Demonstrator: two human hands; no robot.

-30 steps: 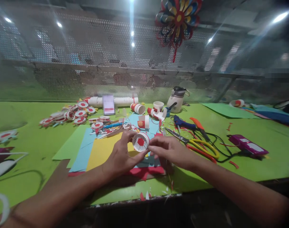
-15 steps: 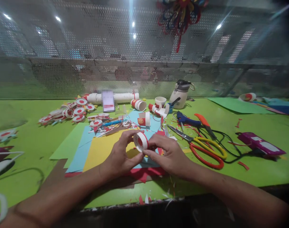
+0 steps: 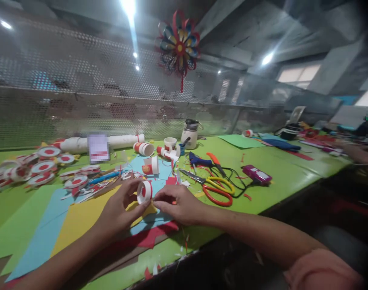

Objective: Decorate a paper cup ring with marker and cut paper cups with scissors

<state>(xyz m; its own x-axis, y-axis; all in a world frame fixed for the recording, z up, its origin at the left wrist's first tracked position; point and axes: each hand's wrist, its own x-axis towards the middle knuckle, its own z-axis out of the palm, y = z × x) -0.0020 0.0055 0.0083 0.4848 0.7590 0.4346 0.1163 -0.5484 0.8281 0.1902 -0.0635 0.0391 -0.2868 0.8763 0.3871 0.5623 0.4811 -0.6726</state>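
My left hand (image 3: pixel 121 209) grips a short cut-down paper cup (image 3: pixel 144 192), white with a red band and a red patch inside its base. Thumb and fingers hold it tilted, its round opening facing left. Close against the cup's right side is my right hand (image 3: pixel 179 204), thumb and fingertips pinched together; whatever is between them is too small to make out. Beneath both hands lie yellow paper (image 3: pixel 84 215) and blue paper (image 3: pixel 48 225). Just behind the hands a red-and-white paper cup (image 3: pixel 150 166) rests on its side among scraps.
Scissors (image 3: pixel 216 189), a blue glue gun (image 3: pixel 199 160) and an orange-handled cutter (image 3: pixel 214 160) lie on the right. Finished-looking cup wheels (image 3: pixel 43 167) pile up at the left. A flask (image 3: pixel 190 133) stands behind; a co-worker's arm (image 3: pixel 357 151) shows far right.
The view has swung right, so things sit further left. My right fingertips have drawn slightly away from the cup and are pinched beside it. My left hand keeps its hold.
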